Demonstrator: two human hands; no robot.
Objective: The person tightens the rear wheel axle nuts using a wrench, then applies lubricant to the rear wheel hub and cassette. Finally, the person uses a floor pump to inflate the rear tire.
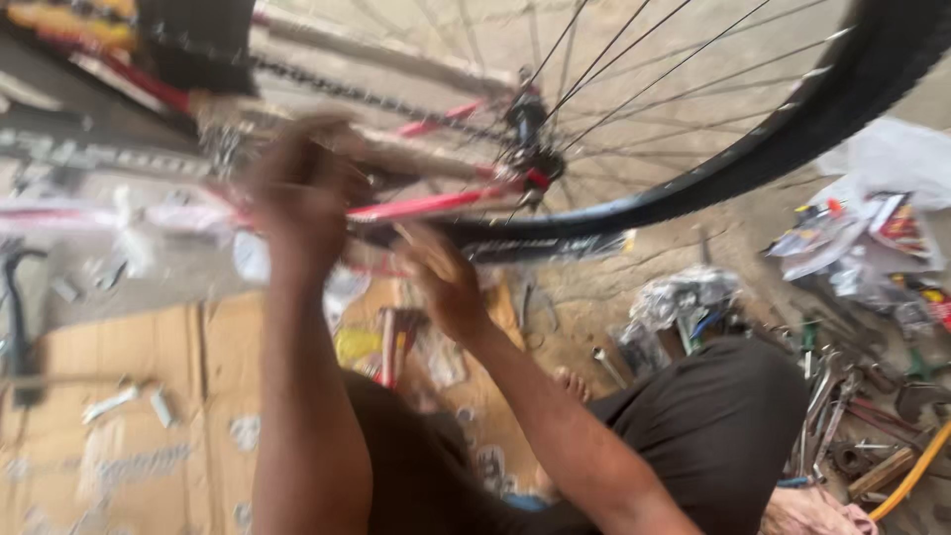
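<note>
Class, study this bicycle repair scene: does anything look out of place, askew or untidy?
Yes. Hand tools lie scattered over the bare ground at the right beside crumpled plastic packets, in no order. Small metal parts are strewn across the cardboard sheet.

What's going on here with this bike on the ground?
A seated person has both hands up at the red bicycle frame, beside the black spoked rear wheel and chain. The left hand and right hand are motion-blurred, so their grip is unclear. Loose metal tools lie on the dirt floor, flattened brown cardboard beneath.
</note>
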